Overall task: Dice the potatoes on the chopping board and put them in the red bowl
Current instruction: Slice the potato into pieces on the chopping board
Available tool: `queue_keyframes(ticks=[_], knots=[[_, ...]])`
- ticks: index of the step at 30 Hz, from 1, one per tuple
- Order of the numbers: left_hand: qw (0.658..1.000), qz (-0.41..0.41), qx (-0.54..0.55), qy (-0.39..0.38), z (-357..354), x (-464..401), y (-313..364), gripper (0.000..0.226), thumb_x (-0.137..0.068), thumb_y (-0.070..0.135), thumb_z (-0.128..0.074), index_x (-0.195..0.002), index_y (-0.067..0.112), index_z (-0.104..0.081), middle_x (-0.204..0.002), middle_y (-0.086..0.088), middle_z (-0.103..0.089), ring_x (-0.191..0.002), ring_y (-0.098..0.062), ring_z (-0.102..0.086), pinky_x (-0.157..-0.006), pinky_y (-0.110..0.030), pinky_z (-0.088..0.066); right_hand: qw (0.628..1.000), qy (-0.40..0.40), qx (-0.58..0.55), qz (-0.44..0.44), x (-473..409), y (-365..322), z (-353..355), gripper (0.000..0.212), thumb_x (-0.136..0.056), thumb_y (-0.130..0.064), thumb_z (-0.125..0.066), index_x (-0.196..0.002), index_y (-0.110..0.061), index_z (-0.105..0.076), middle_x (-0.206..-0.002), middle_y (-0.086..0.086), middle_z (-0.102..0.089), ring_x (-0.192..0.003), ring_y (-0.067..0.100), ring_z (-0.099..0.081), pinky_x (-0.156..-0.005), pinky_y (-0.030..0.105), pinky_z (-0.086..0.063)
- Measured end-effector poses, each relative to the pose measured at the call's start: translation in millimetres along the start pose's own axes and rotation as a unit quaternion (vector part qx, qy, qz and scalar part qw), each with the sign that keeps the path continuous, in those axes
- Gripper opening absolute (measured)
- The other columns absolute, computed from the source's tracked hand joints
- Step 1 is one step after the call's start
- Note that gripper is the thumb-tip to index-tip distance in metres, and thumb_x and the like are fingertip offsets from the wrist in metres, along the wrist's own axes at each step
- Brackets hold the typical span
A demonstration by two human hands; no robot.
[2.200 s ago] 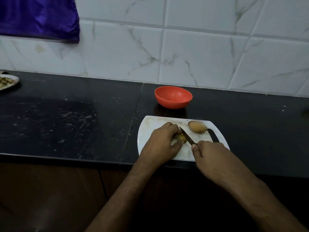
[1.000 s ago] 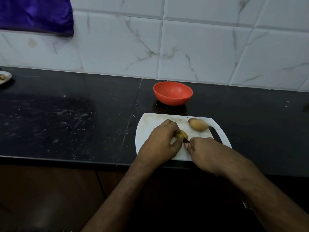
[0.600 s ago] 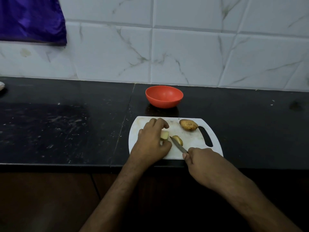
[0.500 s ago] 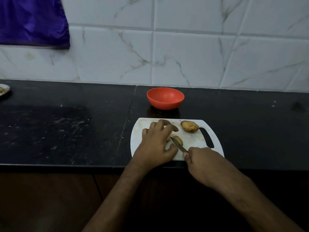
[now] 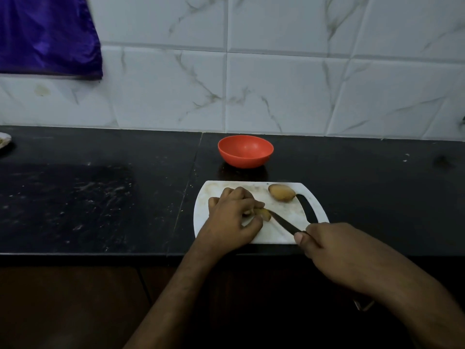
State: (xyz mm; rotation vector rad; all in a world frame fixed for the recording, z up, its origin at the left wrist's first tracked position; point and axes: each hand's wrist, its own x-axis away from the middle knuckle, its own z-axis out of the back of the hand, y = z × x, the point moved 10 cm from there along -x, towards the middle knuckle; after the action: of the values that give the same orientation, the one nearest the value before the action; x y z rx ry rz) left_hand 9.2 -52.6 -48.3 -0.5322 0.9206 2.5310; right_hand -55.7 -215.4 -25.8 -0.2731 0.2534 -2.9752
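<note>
A white chopping board [image 5: 284,234] lies on the black counter near its front edge. My left hand [image 5: 232,217] rests on the board and pinches a cut potato piece [image 5: 264,213] between fingers and thumb. My right hand [image 5: 324,244] grips a dark knife [image 5: 284,223], whose tip touches that piece. A whole potato [image 5: 281,192] lies at the board's far side, beside the handle slot. The red bowl [image 5: 245,151] stands behind the board and looks empty.
The black counter [image 5: 100,192] runs wide to the left, with white smears on it. A plate's edge [image 5: 3,141] shows at the far left. A purple cloth [image 5: 47,36] hangs on the tiled wall. The counter's front edge lies just under my wrists.
The potato was cut in two; my left hand shifted the pieces and now pinches one. The knife drew back toward the right and its tip meets the piece again.
</note>
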Motion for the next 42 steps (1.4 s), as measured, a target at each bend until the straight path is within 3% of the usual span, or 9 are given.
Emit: queue_keyframes(ticks=[8,14,21,30,35,42], knots=[[1.000,0.020,-0.023,0.008,0.2,-0.6,2.7,0.016,-0.089,0.047,-0.067,-0.094,0.032,-0.064,-0.094,0.017,-0.056,-0.096,-0.002,-0.050,-0.087,-0.031,-0.024,0.998,0.047,-0.046,0.000,-26.6,-1.3,-3.4,0.038,-0.104,-0.048,-0.032,-0.085,-0.024,-0.054,-0.081,-0.003,-0.060,-0.070,0.009,-0.056,-0.060,0.026,-0.040],[0.999,0.014,-0.042,0.000,-2.4,0.1,6.0,0.020,-0.093,0.043,-0.061,-0.110,0.032,-0.059,-0.101,0.018,-0.057,-0.099,-0.003,-0.051,-0.094,-0.034,-0.030,0.997,0.052,-0.048,0.008,-40.1,-4.3,-21.8,0.039,-0.104,-0.049,-0.031,-0.075,-0.027,-0.045,-0.080,-0.004,-0.058,-0.074,0.011,-0.053,-0.057,0.027,-0.036],[0.999,0.011,-0.043,-0.016,-6.7,-2.5,6.8,0.021,-0.093,0.044,-0.062,-0.111,0.033,-0.058,-0.102,0.018,-0.059,-0.103,-0.003,-0.050,-0.098,-0.035,-0.029,0.997,0.057,-0.045,0.005,-38.7,4.5,-21.8,0.038,-0.104,-0.049,-0.031,-0.078,-0.026,-0.048,-0.077,-0.005,-0.056,-0.068,0.008,-0.053,-0.056,0.025,-0.036],[0.999,0.001,-0.045,0.002,-4.0,-0.6,5.3,0.014,-0.089,0.042,-0.065,-0.095,0.031,-0.059,-0.092,0.019,-0.050,-0.095,-0.003,-0.047,-0.089,-0.034,-0.027,0.995,0.065,-0.071,0.008,-36.2,-6.2,-18.7,0.039,-0.104,-0.048,-0.030,-0.082,-0.024,-0.052,-0.080,-0.003,-0.060,-0.071,0.011,-0.058,-0.065,0.030,-0.049],[0.999,0.005,-0.037,-0.004,-4.3,-0.9,4.5,0.014,-0.089,0.040,-0.066,-0.096,0.030,-0.059,-0.093,0.019,-0.053,-0.095,-0.004,-0.049,-0.091,-0.034,-0.029,0.997,0.061,-0.056,0.009,-39.6,-8.8,-20.4,0.038,-0.104,-0.047,-0.029,-0.080,-0.025,-0.049,-0.079,-0.004,-0.058,-0.074,0.013,-0.057,-0.068,0.032,-0.048],[0.998,0.054,-0.003,-0.012,-3.4,-0.9,-7.8,0.021,-0.081,0.038,-0.069,-0.093,0.035,-0.052,-0.096,0.019,-0.062,-0.107,0.000,-0.046,-0.090,-0.030,-0.021,0.996,0.069,-0.062,0.005,-41.1,-4.4,-20.7,0.039,-0.104,-0.048,-0.031,-0.075,-0.027,-0.046,-0.076,-0.006,-0.056,-0.069,0.008,-0.052,-0.058,0.026,-0.038]])
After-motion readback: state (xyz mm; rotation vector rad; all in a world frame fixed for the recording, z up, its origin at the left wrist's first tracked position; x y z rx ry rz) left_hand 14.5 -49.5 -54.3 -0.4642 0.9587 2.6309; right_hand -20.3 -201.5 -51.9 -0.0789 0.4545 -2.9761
